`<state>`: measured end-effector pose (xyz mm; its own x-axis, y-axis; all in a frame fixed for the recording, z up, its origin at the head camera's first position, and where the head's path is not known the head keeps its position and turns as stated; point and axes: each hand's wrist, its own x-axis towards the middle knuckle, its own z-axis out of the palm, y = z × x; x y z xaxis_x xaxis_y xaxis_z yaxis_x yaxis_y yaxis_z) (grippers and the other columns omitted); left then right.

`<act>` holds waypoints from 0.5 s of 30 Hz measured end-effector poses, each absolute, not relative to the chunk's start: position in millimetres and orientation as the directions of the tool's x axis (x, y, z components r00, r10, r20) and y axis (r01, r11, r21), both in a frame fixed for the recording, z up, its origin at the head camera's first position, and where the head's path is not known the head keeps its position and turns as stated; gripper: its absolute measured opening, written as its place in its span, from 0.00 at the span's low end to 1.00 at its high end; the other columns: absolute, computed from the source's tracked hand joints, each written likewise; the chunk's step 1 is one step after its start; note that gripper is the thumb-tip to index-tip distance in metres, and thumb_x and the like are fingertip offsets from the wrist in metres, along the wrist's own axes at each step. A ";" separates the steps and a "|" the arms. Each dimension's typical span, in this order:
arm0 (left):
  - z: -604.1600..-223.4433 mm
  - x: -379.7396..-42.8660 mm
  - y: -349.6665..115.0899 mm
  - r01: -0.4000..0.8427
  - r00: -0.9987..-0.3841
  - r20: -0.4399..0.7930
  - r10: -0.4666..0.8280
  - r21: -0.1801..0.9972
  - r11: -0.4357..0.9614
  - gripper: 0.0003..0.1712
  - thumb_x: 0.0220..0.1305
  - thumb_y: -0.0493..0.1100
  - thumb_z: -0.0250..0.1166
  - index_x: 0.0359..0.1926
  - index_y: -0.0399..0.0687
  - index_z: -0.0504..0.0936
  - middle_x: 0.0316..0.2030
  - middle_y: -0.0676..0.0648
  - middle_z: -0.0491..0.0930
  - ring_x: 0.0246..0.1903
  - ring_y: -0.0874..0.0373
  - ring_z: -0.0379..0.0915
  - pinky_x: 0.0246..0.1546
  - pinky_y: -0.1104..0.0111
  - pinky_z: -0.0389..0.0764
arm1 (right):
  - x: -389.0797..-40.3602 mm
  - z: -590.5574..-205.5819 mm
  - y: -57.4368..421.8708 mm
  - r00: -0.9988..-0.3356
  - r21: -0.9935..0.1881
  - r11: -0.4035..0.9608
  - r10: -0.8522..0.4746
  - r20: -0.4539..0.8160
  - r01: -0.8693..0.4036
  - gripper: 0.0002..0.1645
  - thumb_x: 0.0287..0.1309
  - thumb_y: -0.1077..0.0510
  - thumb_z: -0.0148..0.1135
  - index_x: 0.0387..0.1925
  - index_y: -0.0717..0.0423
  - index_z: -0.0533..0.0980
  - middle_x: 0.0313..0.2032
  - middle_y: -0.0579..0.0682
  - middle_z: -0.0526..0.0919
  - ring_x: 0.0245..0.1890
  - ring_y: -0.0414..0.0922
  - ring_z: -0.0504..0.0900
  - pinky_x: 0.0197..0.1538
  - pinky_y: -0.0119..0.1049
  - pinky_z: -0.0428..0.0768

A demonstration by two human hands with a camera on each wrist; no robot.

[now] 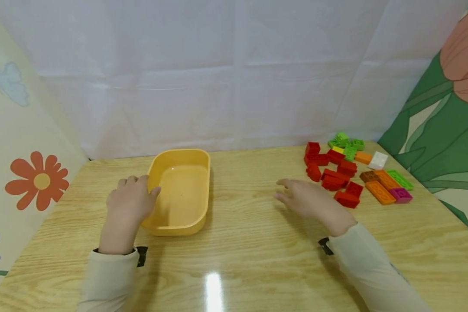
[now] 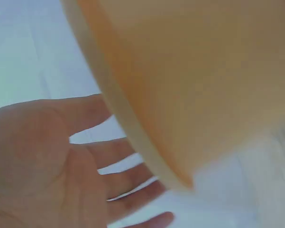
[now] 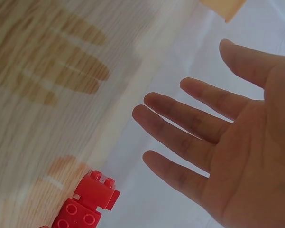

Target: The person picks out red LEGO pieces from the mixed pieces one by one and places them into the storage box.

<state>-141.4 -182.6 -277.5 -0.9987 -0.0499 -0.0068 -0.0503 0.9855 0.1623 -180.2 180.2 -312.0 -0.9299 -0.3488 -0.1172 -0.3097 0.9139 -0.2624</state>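
Observation:
My left hand (image 1: 128, 197) is over the left rim of an oblong yellow tub (image 1: 183, 203), its thumb pointing across the rim. In the left wrist view the fingers (image 2: 128, 178) look spread and loosely straight, and the tub's edge (image 2: 128, 111) hides some of their tips. Whether they touch it is unclear. The tub has no items in it. My right hand (image 1: 308, 199) hovers above the table with nothing in it, fingers (image 3: 180, 137) extended. Just beyond it lie several red toy bricks (image 1: 335, 178), two also visible as red bricks (image 3: 80, 209) in the right wrist view.
Farther right are green bricks (image 1: 349, 151), orange bricks (image 1: 380, 192), a white brick (image 1: 378, 160) and a magenta brick (image 1: 401, 195). A pale curtain (image 1: 218, 86) closes off the back of the wooden table (image 1: 249, 260). Flower-patterned panels (image 1: 43, 182) stand at both sides.

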 end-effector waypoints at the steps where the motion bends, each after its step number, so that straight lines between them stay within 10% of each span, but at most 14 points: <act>1: -277.4 -141.3 -188.7 -0.072 -0.997 -0.050 -0.064 0.168 0.983 0.34 0.70 0.53 0.46 0.65 0.30 0.62 0.59 0.23 0.66 0.56 0.27 0.60 0.48 0.34 0.73 | -180.6 -312.0 180.4 -0.930 -0.263 0.914 -0.348 -0.120 -0.308 0.33 0.66 0.45 0.48 0.64 0.61 0.65 0.60 0.65 0.75 0.57 0.60 0.73 0.59 0.61 0.74; 9: -279.3 -143.8 -214.0 -0.133 -0.947 -0.319 -0.048 0.249 0.959 0.37 0.71 0.58 0.38 0.65 0.30 0.61 0.61 0.27 0.68 0.55 0.31 0.66 0.50 0.32 0.67 | -183.0 -311.5 182.0 -0.930 -0.269 0.915 -0.343 -0.131 -0.300 0.33 0.66 0.45 0.47 0.65 0.61 0.64 0.60 0.65 0.75 0.58 0.60 0.72 0.60 0.62 0.73; 15: -282.7 -146.2 -208.2 -0.133 -0.949 -0.310 -0.052 0.246 0.960 0.28 0.71 0.51 0.39 0.46 0.31 0.75 0.30 0.38 0.77 0.35 0.44 0.72 0.46 0.34 0.68 | -184.0 -312.9 184.0 -0.932 -0.264 0.919 -0.336 -0.136 -0.293 0.33 0.66 0.44 0.48 0.65 0.61 0.64 0.60 0.65 0.75 0.57 0.60 0.73 0.60 0.62 0.74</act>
